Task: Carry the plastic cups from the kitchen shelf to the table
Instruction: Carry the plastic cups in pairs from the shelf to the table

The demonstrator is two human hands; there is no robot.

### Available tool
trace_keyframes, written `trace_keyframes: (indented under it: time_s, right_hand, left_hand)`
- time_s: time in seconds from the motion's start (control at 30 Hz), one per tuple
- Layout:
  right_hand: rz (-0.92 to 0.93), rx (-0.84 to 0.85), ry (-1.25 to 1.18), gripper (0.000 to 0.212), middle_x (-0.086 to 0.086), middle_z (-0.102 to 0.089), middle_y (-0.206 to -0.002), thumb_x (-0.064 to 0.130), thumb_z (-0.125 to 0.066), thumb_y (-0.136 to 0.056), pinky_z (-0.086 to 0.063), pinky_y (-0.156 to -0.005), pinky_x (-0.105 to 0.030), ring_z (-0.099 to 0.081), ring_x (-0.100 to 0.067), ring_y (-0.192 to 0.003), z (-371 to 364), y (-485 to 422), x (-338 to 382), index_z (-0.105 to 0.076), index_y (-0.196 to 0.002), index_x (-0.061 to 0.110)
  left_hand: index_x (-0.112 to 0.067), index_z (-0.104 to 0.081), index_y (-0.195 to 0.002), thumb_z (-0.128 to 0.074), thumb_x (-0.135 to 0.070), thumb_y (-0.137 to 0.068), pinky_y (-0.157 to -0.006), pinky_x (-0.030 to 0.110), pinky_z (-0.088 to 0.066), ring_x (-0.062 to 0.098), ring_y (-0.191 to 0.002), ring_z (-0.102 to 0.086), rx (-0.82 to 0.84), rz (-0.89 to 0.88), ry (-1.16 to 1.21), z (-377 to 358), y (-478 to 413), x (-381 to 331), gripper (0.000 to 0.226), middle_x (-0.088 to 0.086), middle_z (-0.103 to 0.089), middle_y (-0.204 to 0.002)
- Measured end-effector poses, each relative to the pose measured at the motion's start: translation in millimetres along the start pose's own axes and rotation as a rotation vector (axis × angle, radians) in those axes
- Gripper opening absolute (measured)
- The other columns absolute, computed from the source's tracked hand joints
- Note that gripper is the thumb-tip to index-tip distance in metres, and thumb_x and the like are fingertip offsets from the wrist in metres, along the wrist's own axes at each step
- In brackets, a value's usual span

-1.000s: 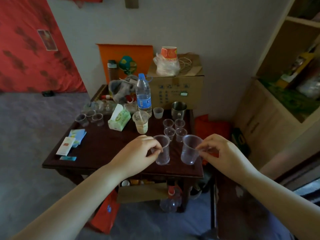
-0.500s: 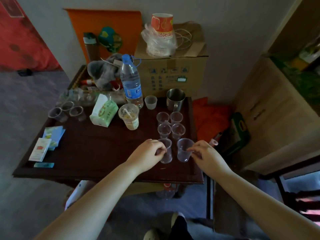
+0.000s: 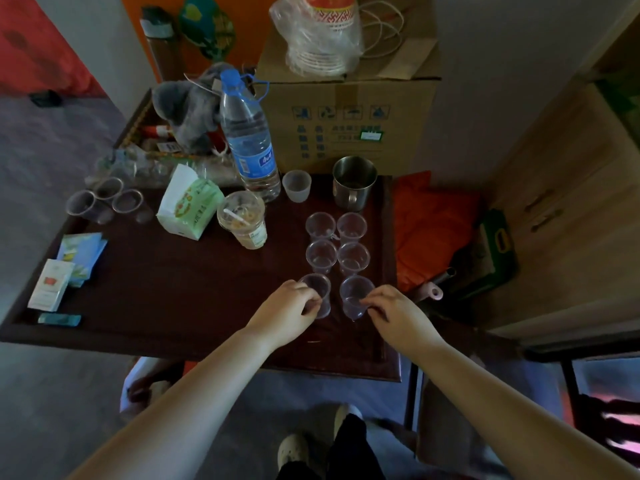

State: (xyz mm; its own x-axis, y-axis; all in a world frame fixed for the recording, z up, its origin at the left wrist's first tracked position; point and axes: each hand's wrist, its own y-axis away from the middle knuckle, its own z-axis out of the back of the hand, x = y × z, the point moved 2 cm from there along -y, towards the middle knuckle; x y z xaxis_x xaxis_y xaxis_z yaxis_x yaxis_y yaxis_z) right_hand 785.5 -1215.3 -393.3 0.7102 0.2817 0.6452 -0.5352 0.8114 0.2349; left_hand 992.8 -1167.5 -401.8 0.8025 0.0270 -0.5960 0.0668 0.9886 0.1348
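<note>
Dark wooden table (image 3: 166, 299) carries a cardboard box (image 3: 349, 112) at its far edge, a water bottle (image 3: 249, 140) and a steel mug (image 3: 354, 180) in front of it. Four clear plastic cups (image 3: 336, 244) stand upright in a two-by-two block. Nearer, the left hand (image 3: 284, 315) pinches the left cup (image 3: 317, 292) and the right hand (image 3: 398, 315) pinches the right cup (image 3: 355, 296); both cups sit upright at the table surface, extending the block.
</note>
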Motion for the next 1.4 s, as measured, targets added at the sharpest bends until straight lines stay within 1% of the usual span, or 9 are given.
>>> trace_keyframes:
  time_s: [0.13, 0.23, 0.4, 0.57, 0.77, 1.0, 1.17, 1.3, 1.4]
  right_hand:
    - [0.001, 0.021, 0.022, 0.028, 0.008, -0.050, -0.121, 0.016, -0.049, -0.093, -0.034, -0.090, -0.012, -0.050, -0.006, -0.111, -4.4, -6.1, -7.7, -0.061, -0.118, 0.016]
    - [0.002, 0.036, 0.024, 0.030, 0.008, -0.049, -0.124, 0.017, -0.048, -0.093, -0.035, -0.093, -0.014, -0.050, -0.006, -0.113, -7.2, -9.7, -12.1, -0.060, -0.121, 0.016]
    - [0.004, 0.060, 0.009, 0.030, 0.011, -0.048, -0.125, 0.018, -0.048, -0.093, -0.038, -0.096, -0.018, -0.049, -0.006, -0.113, -11.8, -12.6, -16.3, -0.059, -0.121, 0.019]
    - [0.004, 0.064, 0.009, 0.030, 0.009, -0.048, -0.126, 0.017, -0.048, -0.093, -0.037, -0.094, -0.017, -0.050, -0.007, -0.114, -16.7, -14.4, -17.6, -0.059, -0.121, 0.018]
    - [-0.016, 0.062, 0.011, 0.032, 0.009, -0.047, -0.129, 0.018, -0.047, -0.094, -0.034, -0.094, -0.015, -0.048, -0.007, -0.116, -17.7, -16.5, -20.7, -0.058, -0.123, 0.018]
    - [-0.018, 0.056, -0.009, 0.031, 0.011, -0.046, -0.129, 0.019, -0.048, -0.093, -0.034, -0.090, -0.013, -0.048, -0.005, -0.116, -21.3, -15.3, -23.4, -0.058, -0.122, 0.022]
    - [-0.003, 0.048, -0.005, 0.030, 0.011, -0.047, -0.130, 0.018, -0.048, -0.093, -0.032, -0.090, -0.012, -0.046, -0.005, -0.119, -21.5, -15.8, -23.9, -0.059, -0.121, 0.022]
    - [0.007, 0.051, 0.000, 0.030, 0.010, -0.047, -0.132, 0.018, -0.048, -0.093, -0.032, -0.094, -0.015, -0.045, -0.007, -0.121, -22.3, -16.0, -26.7, -0.060, -0.120, 0.022]
    - [0.000, 0.055, -0.004, 0.030, 0.010, -0.047, -0.133, 0.018, -0.047, -0.093, -0.032, -0.094, -0.015, -0.045, -0.007, -0.121, -22.9, -15.4, -26.8, -0.059, -0.121, 0.022]
  left_hand:
    - [-0.016, -0.067, -0.099, -0.058, -0.018, -0.086, -0.085, 0.025, -0.045, 0.008, -0.096, -0.049, -0.043, -0.012, 0.013, -8.0, -6.6, 2.3, 0.016, -0.006, -0.063, -0.098]
    - [-0.015, -0.064, -0.109, -0.055, -0.015, -0.087, -0.088, 0.024, -0.043, 0.012, -0.105, -0.048, -0.025, -0.026, -0.024, -12.9, -9.3, 7.7, 0.023, -0.003, -0.060, -0.106]
    - [-0.016, -0.063, -0.113, -0.053, -0.014, -0.089, -0.089, 0.028, -0.046, 0.013, -0.109, -0.046, 0.012, -0.073, -0.074, -20.0, -11.7, 11.2, 0.026, -0.002, -0.059, -0.105]
    - [-0.014, -0.062, -0.116, -0.054, -0.013, -0.088, -0.087, 0.026, -0.046, 0.012, -0.108, -0.045, -0.033, -0.079, -0.048, -24.4, -12.2, 10.8, 0.029, -0.002, -0.057, -0.106]
    - [-0.014, -0.060, -0.118, -0.054, -0.015, -0.087, -0.090, 0.027, -0.046, 0.011, -0.110, -0.044, -0.024, -0.052, -0.031, -32.9, -12.6, 13.8, 0.031, -0.003, -0.055, -0.109]
    - [-0.013, -0.058, -0.121, -0.055, -0.015, -0.087, -0.096, 0.019, -0.037, 0.007, -0.118, -0.039, -0.020, -0.014, 0.004, -36.2, -11.1, 14.5, 0.033, -0.005, -0.052, -0.119]
    - [-0.014, -0.057, -0.121, -0.055, -0.013, -0.087, -0.099, 0.020, -0.037, 0.006, -0.122, -0.036, -0.015, 0.003, 0.032, -36.0, -8.5, 13.9, 0.034, -0.008, -0.050, -0.124]
    - [-0.014, -0.055, -0.124, -0.055, -0.014, -0.088, -0.096, 0.010, -0.026, 0.004, -0.124, -0.034, -0.016, 0.021, 0.045, -36.6, -6.6, 11.0, 0.036, -0.008, -0.048, -0.128]
    - [-0.013, -0.054, -0.125, -0.055, -0.015, -0.088, -0.097, 0.011, -0.025, 0.004, -0.124, -0.034, -0.011, 0.031, 0.047, -37.8, -6.4, 9.8, 0.037, -0.007, -0.048, -0.129]
